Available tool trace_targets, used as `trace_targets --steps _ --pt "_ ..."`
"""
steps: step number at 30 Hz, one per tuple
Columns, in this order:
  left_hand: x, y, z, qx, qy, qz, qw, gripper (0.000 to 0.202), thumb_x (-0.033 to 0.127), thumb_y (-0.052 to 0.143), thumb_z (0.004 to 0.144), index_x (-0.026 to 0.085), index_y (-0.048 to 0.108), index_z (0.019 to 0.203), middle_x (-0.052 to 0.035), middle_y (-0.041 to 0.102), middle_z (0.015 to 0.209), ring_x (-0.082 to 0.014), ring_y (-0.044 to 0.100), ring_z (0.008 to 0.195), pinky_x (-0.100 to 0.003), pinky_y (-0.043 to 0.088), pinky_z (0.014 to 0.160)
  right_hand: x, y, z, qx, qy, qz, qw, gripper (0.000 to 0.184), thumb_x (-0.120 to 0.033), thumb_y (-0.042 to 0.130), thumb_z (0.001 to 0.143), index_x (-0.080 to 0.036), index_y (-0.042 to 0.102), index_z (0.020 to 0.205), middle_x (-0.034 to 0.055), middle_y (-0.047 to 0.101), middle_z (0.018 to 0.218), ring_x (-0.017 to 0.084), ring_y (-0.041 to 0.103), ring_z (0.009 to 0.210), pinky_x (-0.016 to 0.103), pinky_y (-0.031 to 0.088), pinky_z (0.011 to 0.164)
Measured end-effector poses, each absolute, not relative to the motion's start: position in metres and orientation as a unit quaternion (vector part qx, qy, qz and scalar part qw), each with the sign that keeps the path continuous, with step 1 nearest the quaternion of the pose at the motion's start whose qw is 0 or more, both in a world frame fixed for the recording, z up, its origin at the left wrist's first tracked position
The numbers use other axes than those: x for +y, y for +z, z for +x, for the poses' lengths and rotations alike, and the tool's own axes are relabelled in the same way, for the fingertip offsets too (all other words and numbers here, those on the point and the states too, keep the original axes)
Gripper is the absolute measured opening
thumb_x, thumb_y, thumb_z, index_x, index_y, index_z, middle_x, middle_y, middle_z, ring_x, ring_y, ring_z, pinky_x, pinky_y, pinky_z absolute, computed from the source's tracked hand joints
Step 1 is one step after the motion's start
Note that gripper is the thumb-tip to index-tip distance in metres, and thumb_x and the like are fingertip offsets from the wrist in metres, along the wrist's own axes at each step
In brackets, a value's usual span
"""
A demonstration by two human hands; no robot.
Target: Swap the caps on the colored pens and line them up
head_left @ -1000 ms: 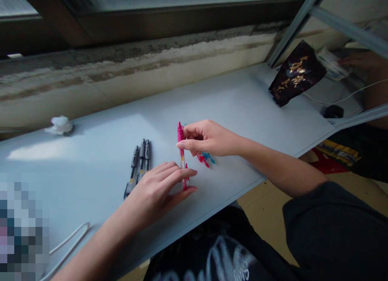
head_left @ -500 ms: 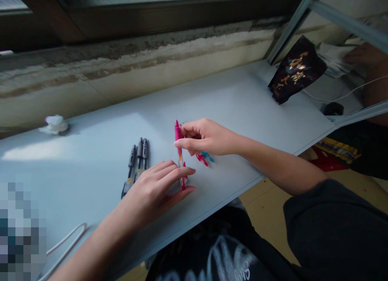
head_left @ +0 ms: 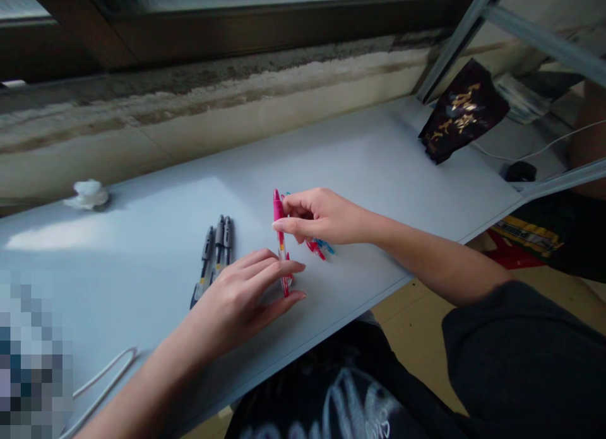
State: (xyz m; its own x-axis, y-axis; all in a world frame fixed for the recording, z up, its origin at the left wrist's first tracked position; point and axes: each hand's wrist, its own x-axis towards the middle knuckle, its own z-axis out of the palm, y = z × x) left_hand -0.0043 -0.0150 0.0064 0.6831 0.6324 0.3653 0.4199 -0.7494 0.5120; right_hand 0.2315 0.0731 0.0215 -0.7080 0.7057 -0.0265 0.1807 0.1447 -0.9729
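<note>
Head view. Right hand is partly closed: thumb and fingertips pinch the upper barrel of a pink gel pen, which stands tilted with its tip end toward the far side of the board. Left hand is mostly open, fingers extended; the fingertips lie against the pen's lower barrel, no firm grip evident. The pen sits between both hands. Red and blue pen parts lie just beyond the right hand's heel, partly hidden by it. Three grey pens lie side by side just left of the left hand, on a pale blue-white board. Far right: dark packet with gold lettering. Far left: crumpled white tissue. Near left: white cable.
</note>
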Motion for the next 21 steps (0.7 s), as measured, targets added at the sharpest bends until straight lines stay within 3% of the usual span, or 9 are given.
trace_targets --steps 13,15,19,21 --pt "-0.0151 0.0067 -0.0036 0.283 0.278 0.892 0.218 0.007 0.021 0.070 0.109 0.021 0.070 0.115 -0.0013 0.076 0.090 -0.0172 0.069 0.081 -0.028 0.056 0.079 0.0707 0.0259 0.2321 -0.761 0.532 -0.293 0.226 0.043 -0.057 0.068 0.105 -0.015 0.064 0.093 0.0000 0.067 0.073 0.012 0.056 0.065 0.027 0.044 0.068" --pt "-0.0151 0.0070 -0.0039 0.284 0.274 0.893 0.217 0.011 0.024 0.070 0.109 0.021 0.069 0.120 -0.0020 0.077 0.091 -0.0183 0.070 0.084 -0.029 0.056 0.080 0.0704 0.0261 0.2315 -0.758 0.532 -0.297 0.233 0.042 -0.056 0.068 0.104 -0.016 0.063 0.091 0.0000 0.067 0.073 0.012 0.056 0.065 0.027 0.043 0.068" --pt "-0.0149 0.0104 -0.0024 0.281 0.254 0.901 0.209 0.039 0.036 0.070 0.110 0.020 0.062 0.144 -0.0046 0.079 0.100 -0.0211 0.071 0.090 -0.032 0.057 0.083 0.0702 0.0262 0.2310 -0.750 0.530 -0.314 0.242 0.036 -0.049 0.066 0.104 -0.017 0.060 0.088 -0.0006 0.066 0.073 0.012 0.056 0.067 0.027 0.042 0.069" --pt "-0.0134 0.0123 -0.0030 0.294 0.258 0.901 0.191 0.041 0.036 0.069 0.110 0.019 0.061 0.147 -0.0054 0.078 0.102 -0.0215 0.070 0.090 -0.033 0.057 0.084 0.0706 0.0263 0.2310 -0.753 0.508 -0.338 0.246 0.031 -0.044 0.064 0.102 -0.018 0.058 0.086 -0.0011 0.065 0.072 0.012 0.056 0.067 0.027 0.040 0.069"
